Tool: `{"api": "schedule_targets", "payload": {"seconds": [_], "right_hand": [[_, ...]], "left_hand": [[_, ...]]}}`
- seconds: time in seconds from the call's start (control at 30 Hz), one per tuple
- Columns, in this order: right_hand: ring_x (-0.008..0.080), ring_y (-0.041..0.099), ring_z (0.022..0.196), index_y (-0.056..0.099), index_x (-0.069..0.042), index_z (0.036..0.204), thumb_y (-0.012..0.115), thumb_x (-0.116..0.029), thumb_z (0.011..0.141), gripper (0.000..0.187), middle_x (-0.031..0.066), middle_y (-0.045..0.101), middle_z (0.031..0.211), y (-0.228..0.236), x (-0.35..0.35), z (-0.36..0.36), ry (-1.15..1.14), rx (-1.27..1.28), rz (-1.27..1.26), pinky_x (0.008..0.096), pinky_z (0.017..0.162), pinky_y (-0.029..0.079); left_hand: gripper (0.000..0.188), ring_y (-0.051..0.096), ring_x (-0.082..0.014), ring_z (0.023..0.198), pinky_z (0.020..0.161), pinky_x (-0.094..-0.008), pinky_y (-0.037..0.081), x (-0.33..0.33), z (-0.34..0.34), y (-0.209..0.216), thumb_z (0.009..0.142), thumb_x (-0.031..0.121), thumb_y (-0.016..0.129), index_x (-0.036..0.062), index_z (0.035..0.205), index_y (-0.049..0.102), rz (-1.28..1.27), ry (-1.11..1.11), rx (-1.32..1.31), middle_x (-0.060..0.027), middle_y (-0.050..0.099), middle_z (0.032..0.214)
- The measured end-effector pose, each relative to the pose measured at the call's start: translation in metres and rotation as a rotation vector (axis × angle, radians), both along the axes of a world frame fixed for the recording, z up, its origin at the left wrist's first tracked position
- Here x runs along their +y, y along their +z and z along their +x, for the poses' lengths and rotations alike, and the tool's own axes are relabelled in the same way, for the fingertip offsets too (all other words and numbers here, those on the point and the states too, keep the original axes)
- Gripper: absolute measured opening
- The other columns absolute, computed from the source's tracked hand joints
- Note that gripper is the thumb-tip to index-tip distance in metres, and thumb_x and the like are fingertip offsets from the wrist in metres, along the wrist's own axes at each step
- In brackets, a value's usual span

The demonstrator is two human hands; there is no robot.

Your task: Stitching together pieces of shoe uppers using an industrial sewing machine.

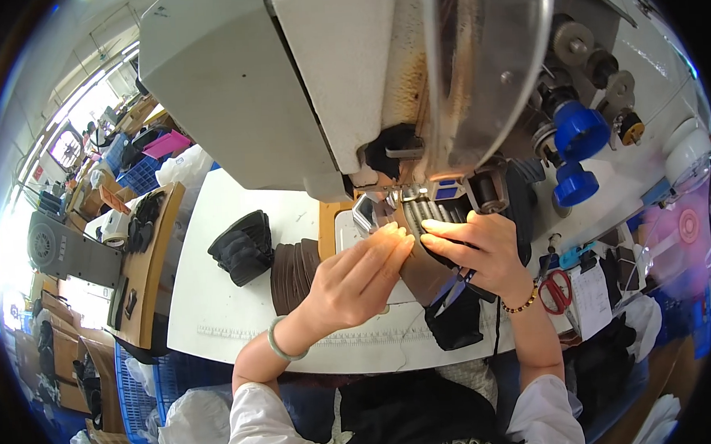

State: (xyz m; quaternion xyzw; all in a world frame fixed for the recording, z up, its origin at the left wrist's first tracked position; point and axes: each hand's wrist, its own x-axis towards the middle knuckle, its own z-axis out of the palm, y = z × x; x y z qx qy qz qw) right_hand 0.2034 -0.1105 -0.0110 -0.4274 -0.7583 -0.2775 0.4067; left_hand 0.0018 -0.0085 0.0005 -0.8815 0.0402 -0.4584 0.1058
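Both of my hands meet just in front of the needle area of a large grey sewing machine [231, 100]. My left hand [362, 277] has its fingers pinched together at the left edge of a flat brown piece [421, 279], which lies under the machine head. My right hand [484, 252] is closed, its thumb and forefinger tips by the same piece. Small scissors [452, 291] with dark blades stick out below its palm, pointing down left. What exactly lies between the fingertips is too small to make out.
On the white table [216, 307] to the left lie a stack of brown pieces [294, 276] and a black bundle [241, 247]. A black piece [455, 325] hangs at the front edge. Red-handled scissors [557, 291] lie at right. Blue tension knobs [580, 131] jut from the machine.
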Motion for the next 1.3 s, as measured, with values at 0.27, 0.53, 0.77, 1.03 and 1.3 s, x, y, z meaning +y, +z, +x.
{"api": "schedule_targets", "payload": {"seconds": [0.27,0.53,0.77,1.03,1.3], "right_hand": [[0.0115,0.05,0.065,0.072,-0.013,0.099,0.067,-0.012,0.067,0.033,-0.0045,0.067,0.099,-0.001,-0.001,-0.003,-0.012,0.015,-0.022,0.0257,0.055,0.038],[0.0143,0.05,0.065,0.072,-0.011,0.101,0.067,-0.012,0.063,0.039,-0.0043,0.062,0.088,-0.008,0.006,-0.004,-0.038,0.034,0.005,0.0271,0.055,0.039],[0.0163,0.051,0.058,0.069,-0.006,0.102,0.077,-0.027,0.072,0.037,0.0041,0.069,0.103,-0.007,-0.006,0.009,0.104,0.125,0.063,0.0284,0.049,0.042],[0.025,0.06,0.083,0.06,-0.004,0.105,0.071,-0.011,0.078,0.03,0.0092,0.063,0.094,0.035,-0.005,0.031,-0.655,0.312,-0.214,0.0351,0.075,0.049],[0.0178,0.057,0.099,0.061,-0.01,0.108,0.071,-0.019,0.08,0.031,0.0018,0.061,0.097,0.042,0.022,0.047,-0.457,-0.233,-0.112,0.0346,0.092,0.042]], "left_hand": [[0.047,0.068,-0.0258,0.094,0.075,-0.0299,0.059,0.006,-0.002,0.001,0.056,0.004,0.058,-0.0078,0.1,0.068,0.034,-0.021,0.019,-0.0141,0.066,0.098],[0.041,0.068,-0.0246,0.096,0.074,-0.0283,0.058,0.015,0.001,0.004,0.061,0.004,0.063,-0.0053,0.101,0.068,0.026,-0.016,0.036,-0.0118,0.066,0.099],[0.032,0.068,-0.0243,0.093,0.072,-0.0298,0.056,0.019,-0.006,0.009,0.067,-0.002,0.064,-0.004,0.098,0.069,-0.197,-0.037,0.124,-0.0096,0.067,0.102],[0.012,0.051,-0.0188,0.068,0.064,-0.0344,0.044,0.124,0.028,-0.044,0.079,-0.003,0.057,-0.0045,0.091,0.059,-1.232,0.186,0.193,-0.0101,0.059,0.078],[0.02,0.06,-0.0115,0.085,0.073,-0.0268,0.05,0.137,0.055,-0.066,0.09,0.014,0.059,-0.0001,0.105,0.06,-1.41,-0.401,0.044,-0.0047,0.062,0.095]]}}
